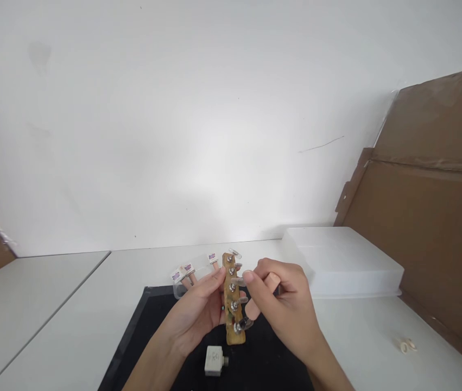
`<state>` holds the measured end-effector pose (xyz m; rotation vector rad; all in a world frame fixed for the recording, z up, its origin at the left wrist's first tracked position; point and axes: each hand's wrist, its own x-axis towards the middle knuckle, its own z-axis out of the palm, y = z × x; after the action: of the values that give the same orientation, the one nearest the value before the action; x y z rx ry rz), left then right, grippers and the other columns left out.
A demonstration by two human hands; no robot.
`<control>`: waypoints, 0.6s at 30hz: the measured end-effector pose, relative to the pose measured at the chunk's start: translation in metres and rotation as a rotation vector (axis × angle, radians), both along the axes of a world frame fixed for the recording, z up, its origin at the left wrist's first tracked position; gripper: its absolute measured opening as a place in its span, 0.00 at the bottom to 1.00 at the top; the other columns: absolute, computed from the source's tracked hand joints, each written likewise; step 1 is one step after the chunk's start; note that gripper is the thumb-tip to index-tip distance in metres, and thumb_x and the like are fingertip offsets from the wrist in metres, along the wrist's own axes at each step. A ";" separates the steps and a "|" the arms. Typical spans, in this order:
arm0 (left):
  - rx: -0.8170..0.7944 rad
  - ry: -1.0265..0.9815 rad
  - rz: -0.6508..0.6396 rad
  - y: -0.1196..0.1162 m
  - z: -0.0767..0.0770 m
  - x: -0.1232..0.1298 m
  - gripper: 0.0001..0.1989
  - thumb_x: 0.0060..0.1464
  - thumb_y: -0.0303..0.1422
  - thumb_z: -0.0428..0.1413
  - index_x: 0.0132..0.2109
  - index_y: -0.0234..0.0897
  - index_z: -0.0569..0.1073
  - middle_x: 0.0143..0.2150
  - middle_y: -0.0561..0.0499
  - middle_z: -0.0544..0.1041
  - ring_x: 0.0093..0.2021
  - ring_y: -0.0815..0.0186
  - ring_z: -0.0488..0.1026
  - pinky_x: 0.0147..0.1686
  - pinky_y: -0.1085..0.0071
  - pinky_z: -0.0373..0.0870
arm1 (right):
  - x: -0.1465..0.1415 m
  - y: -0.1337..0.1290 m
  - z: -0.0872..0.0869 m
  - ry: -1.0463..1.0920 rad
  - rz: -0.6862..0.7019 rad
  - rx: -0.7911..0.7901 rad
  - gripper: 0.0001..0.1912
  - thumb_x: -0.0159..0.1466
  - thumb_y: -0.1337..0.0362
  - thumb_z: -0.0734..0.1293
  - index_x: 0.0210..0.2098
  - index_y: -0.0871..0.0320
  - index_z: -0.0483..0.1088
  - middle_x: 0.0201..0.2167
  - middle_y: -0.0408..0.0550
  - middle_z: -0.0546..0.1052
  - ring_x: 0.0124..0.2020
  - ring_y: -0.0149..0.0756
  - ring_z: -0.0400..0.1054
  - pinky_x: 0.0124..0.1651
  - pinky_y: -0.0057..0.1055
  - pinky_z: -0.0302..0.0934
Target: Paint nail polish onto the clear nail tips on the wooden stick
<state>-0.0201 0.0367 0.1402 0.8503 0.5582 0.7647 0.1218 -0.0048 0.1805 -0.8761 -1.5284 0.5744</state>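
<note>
My left hand (200, 315) is closed around the side of a narrow wooden nail-tip stand (235, 338), held tilted above the black mat. Several metal posts run along the stand, with clear false nails (242, 300) on them. In my right hand (288, 309) is a nail polish brush, gripped by its peach handle (253, 309). The brush's dark lower end meets the nail at the stand's near end; its bristles are hard to make out. Below the stand, a white square nail polish bottle (213, 361) with a bare metallic neck lies on the mat.
Several white-labelled bottles with peach caps (188, 269) are beside a clear container (178, 291) behind my left hand. A translucent plastic box (345, 266) stands at the back right. Small cream rings (407, 345) lie at right. Brown cardboard (430, 217) borders the right side.
</note>
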 end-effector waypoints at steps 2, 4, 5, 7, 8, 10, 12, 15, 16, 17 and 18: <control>-0.020 0.036 0.052 0.000 0.000 0.000 0.12 0.56 0.41 0.48 0.40 0.40 0.70 0.32 0.53 0.71 0.30 0.69 0.69 0.32 0.69 0.66 | 0.002 0.001 0.000 -0.045 -0.030 0.002 0.21 0.60 0.66 0.63 0.13 0.57 0.54 0.08 0.38 0.66 0.12 0.24 0.54 0.17 0.22 0.53; -0.048 0.054 0.080 0.000 0.000 0.000 0.12 0.55 0.41 0.50 0.42 0.40 0.70 0.35 0.52 0.71 0.34 0.67 0.70 0.34 0.69 0.67 | 0.004 0.001 0.001 -0.088 -0.059 0.002 0.21 0.60 0.66 0.63 0.13 0.57 0.53 0.08 0.37 0.64 0.12 0.24 0.53 0.18 0.23 0.51; -0.060 0.057 0.086 0.000 0.000 0.000 0.13 0.54 0.41 0.50 0.43 0.40 0.70 0.36 0.52 0.71 0.36 0.67 0.70 0.35 0.69 0.67 | 0.005 0.001 0.000 -0.107 -0.073 0.003 0.21 0.60 0.66 0.63 0.13 0.56 0.52 0.08 0.37 0.64 0.12 0.24 0.52 0.18 0.23 0.51; -0.080 0.068 0.091 0.000 0.001 0.000 0.14 0.54 0.42 0.51 0.44 0.40 0.70 0.38 0.51 0.71 0.37 0.67 0.70 0.35 0.70 0.66 | 0.007 0.002 0.000 -0.137 -0.097 0.007 0.22 0.60 0.66 0.62 0.13 0.56 0.51 0.08 0.37 0.64 0.13 0.24 0.51 0.18 0.23 0.49; -0.085 0.071 0.090 0.000 0.001 0.000 0.14 0.54 0.42 0.51 0.44 0.41 0.70 0.37 0.52 0.71 0.36 0.67 0.70 0.34 0.70 0.67 | 0.008 0.002 0.000 -0.138 -0.109 0.011 0.22 0.60 0.66 0.62 0.13 0.57 0.50 0.08 0.37 0.63 0.13 0.24 0.51 0.18 0.23 0.49; -0.088 0.073 0.083 0.000 0.002 -0.001 0.14 0.54 0.43 0.51 0.44 0.41 0.70 0.36 0.52 0.71 0.35 0.67 0.70 0.32 0.70 0.67 | 0.009 0.003 -0.001 -0.114 -0.126 0.030 0.22 0.61 0.66 0.62 0.13 0.57 0.51 0.08 0.37 0.64 0.13 0.24 0.52 0.18 0.22 0.50; -0.086 0.076 0.081 0.001 0.004 -0.002 0.14 0.54 0.43 0.50 0.43 0.40 0.70 0.34 0.52 0.71 0.34 0.67 0.70 0.32 0.70 0.67 | 0.009 0.002 -0.001 -0.068 -0.129 0.056 0.22 0.62 0.66 0.62 0.14 0.57 0.53 0.08 0.38 0.66 0.12 0.24 0.54 0.19 0.22 0.52; -0.071 0.090 0.085 0.001 0.005 -0.003 0.14 0.54 0.43 0.50 0.42 0.40 0.69 0.31 0.52 0.71 0.32 0.68 0.70 0.31 0.70 0.66 | 0.006 0.001 -0.001 0.000 -0.105 0.100 0.20 0.62 0.66 0.63 0.14 0.57 0.57 0.08 0.38 0.68 0.12 0.24 0.58 0.19 0.21 0.54; -0.067 0.092 0.082 0.000 0.005 -0.003 0.13 0.54 0.43 0.50 0.41 0.40 0.69 0.30 0.53 0.71 0.31 0.68 0.70 0.31 0.70 0.66 | 0.005 0.000 -0.001 0.015 -0.093 0.107 0.20 0.62 0.66 0.63 0.15 0.57 0.58 0.08 0.38 0.69 0.13 0.25 0.59 0.19 0.21 0.55; -0.062 0.091 0.075 0.000 0.005 -0.003 0.13 0.54 0.43 0.49 0.41 0.40 0.69 0.29 0.53 0.71 0.29 0.68 0.69 0.30 0.70 0.65 | 0.004 -0.001 -0.001 0.026 -0.077 0.110 0.19 0.62 0.66 0.63 0.15 0.57 0.59 0.09 0.38 0.69 0.13 0.25 0.59 0.20 0.21 0.55; -0.060 0.087 0.067 0.000 0.005 -0.002 0.13 0.54 0.43 0.49 0.40 0.39 0.69 0.28 0.53 0.71 0.28 0.69 0.69 0.29 0.70 0.65 | 0.003 -0.001 0.000 0.035 -0.061 0.110 0.19 0.62 0.66 0.63 0.15 0.57 0.59 0.09 0.38 0.70 0.13 0.25 0.60 0.20 0.22 0.56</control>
<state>-0.0225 0.0370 0.1451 0.8156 0.6863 0.7715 0.1247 -0.0060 0.1802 -0.8215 -1.4824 0.4542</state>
